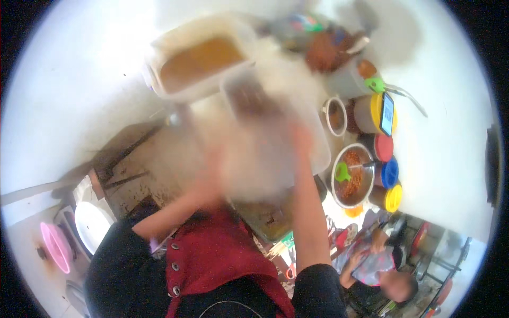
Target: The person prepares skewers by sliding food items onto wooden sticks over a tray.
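A hazy blur covers the middle of the view and hides most of both hands. My left hand reaches forward on the left of the haze, its fingers not readable. On the right, my right hand is at the side of a translucent plastic container; whether it grips the rim cannot be made out. Dark contents show towards the far end between the hands. Beyond them stands a large pale plastic tub with orange-brown liquid in it.
To the right stand a steel bowl of reddish food with a green ladle, a white-rimmed tub, lidded jars and a phone. Orange-handled scissors lie nearer. Another person is at lower right. A pink basin is left.
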Demonstrator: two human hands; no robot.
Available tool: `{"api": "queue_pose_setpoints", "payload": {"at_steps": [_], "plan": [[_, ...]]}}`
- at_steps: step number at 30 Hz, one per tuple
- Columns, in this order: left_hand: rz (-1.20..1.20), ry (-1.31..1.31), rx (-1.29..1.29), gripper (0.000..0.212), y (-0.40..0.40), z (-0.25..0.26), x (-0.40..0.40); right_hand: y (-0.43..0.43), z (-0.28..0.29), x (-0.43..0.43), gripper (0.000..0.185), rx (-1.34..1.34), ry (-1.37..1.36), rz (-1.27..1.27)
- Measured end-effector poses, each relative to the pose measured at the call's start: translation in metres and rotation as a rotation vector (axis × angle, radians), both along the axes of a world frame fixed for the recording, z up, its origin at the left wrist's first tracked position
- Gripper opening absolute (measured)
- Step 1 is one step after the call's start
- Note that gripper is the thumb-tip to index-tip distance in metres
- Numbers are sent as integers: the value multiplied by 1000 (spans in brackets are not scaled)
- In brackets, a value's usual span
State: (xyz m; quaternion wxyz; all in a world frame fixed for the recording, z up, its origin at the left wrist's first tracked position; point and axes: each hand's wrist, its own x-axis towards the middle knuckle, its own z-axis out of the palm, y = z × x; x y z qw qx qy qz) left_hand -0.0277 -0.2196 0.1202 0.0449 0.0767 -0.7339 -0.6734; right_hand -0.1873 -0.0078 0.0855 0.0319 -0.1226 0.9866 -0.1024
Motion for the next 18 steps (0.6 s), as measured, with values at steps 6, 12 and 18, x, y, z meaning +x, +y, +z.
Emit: {"api": "queue_pose_setpoints", "payload": {"at_steps": [6, 12, 18], "plan": [[-62, -148, -365, 40, -32, -69, 38, -29, -23, -4, 20, 17, -37, 71], [-255, -152, -391, 25, 9, -97, 51, -20, 2, 1, 24, 168, -80, 93], [-617, -323, -233, 21, 60, -12, 40, 31, 56, 86, 22, -408, -80, -297]]}}
